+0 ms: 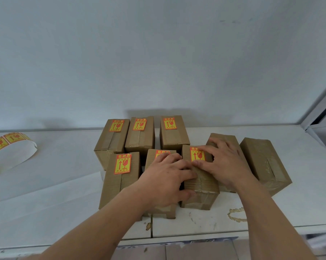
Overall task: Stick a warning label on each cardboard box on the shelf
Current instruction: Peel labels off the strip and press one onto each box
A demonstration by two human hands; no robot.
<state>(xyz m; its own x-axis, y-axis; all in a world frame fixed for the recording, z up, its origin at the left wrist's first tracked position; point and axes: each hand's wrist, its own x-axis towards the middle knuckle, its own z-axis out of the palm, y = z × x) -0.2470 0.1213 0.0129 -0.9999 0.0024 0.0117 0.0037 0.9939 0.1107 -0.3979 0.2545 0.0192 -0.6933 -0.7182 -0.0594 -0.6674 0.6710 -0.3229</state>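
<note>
eight taped cardboard boxes stand grouped on a white shelf [289,207] against a pale wall [158,53]. three rear boxes and the front-left box [119,186] each bear a red-and-yellow warning label on top. the left hand [166,182] lies spread over the front-middle box [158,209], covering most of its label, its thumb against the side of the neighbouring front box [199,192]. the right hand [222,162] rests flat, fingers extended, thumb pressing the lower edge of that box's warning label [197,154]. two boxes [265,164] at right carry no visible label. a label roll [10,147] lies well apart at far left.
</note>
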